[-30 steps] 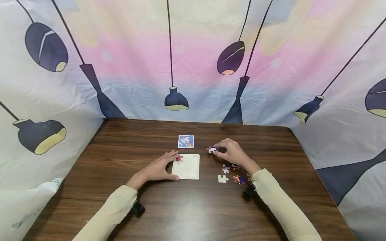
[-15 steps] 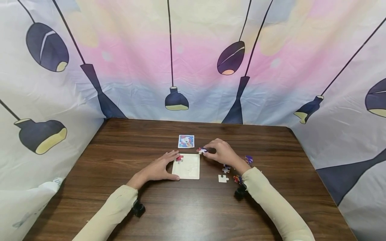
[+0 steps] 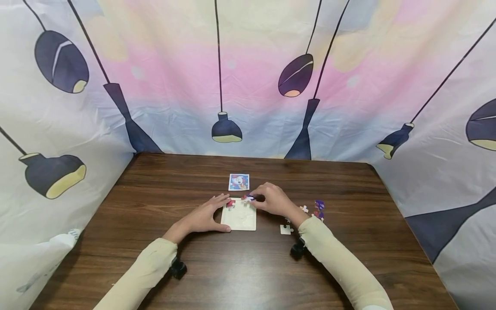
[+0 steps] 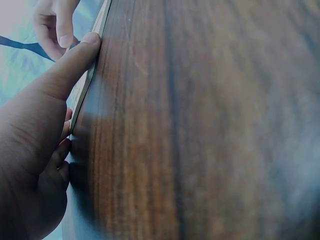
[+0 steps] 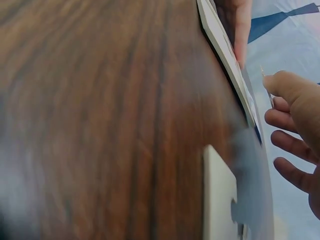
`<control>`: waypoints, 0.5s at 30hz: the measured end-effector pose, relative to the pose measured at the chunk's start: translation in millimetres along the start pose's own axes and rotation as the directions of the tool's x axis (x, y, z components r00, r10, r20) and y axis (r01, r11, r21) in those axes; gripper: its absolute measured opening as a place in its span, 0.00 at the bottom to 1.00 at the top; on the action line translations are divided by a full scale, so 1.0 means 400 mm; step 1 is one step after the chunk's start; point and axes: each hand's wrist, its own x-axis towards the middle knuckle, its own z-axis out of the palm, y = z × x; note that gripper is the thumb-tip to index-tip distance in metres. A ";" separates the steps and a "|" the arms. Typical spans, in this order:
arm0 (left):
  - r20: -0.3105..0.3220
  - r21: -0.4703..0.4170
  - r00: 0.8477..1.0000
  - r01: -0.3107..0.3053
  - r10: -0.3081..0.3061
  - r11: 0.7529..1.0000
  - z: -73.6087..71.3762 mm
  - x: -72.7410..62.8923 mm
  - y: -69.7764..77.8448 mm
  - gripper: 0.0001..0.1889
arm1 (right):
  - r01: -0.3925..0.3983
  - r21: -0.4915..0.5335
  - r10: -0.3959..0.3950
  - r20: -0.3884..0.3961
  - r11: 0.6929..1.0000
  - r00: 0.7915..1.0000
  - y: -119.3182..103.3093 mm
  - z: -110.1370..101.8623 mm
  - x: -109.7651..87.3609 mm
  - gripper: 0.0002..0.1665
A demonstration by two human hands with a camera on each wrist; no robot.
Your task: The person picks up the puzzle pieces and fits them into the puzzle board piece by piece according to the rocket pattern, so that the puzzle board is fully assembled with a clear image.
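Note:
My left hand [image 3: 203, 216] rests at the left side of a pale square puzzle tray [image 3: 242, 220], its fingers stretched toward the upper corner and its thumb at the lower one. A red and white puzzle piece [image 3: 230, 204] lies in the tray's upper left corner. My right hand [image 3: 274, 200] pinches a red, white and purple puzzle piece [image 3: 247, 198] over the tray's upper right part. In the right wrist view, this piece shows as a thin edge at the thumb tip, above the tray [image 5: 226, 50]. The left wrist view shows my left thumb [image 4: 75, 62] along the tray's rim.
Behind the tray lies a small picture card [image 3: 238, 182]. To the right, a blank pale puzzle piece [image 3: 285, 230] and several colored ones, among them a purple piece [image 3: 319, 204], lie on the wooden table [image 3: 240, 271], partly hidden by my right forearm. A printed curtain [image 3: 255, 77] hangs behind.
My right hand has moved left with the pinched puzzle piece, from the table right of the tray to over the tray's upper right part. My left hand has stayed in place.

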 end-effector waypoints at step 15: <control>0.009 0.002 1.000 0.007 -0.007 1.000 0.000 0.001 -0.004 0.57 | 0.030 -0.032 -0.030 0.016 0.999 0.999 -0.043 0.033 0.030 0.17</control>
